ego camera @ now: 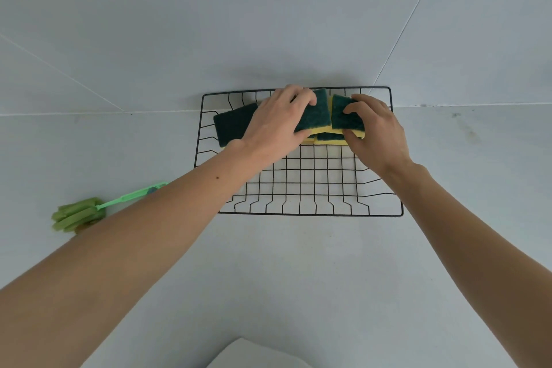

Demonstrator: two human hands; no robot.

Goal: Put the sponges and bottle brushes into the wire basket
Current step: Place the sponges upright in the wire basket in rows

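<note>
- Progress: the sponges are at the far end of the wire basket (298, 185), so that part looks nearly done. One bottle brush (80, 213) lies outside on the white counter (268, 278), well to the left, partly hidden by the left forearm; whether others exist cannot be told.
- Left hand (277, 122): fingers curled over the middle sponge (316, 113), pinching it.
- Right hand (376, 131): closed on the right sponge (343, 119), thumb at its near edge.
- A third sponge (233, 125) lies free at the left; another shows beneath.
- Materials: sponges are yellow foam with a coarse dark-green scouring face; the basket is thin black wire in a rectangular grid; the brush has a green plastic handle and foam strips.
</note>
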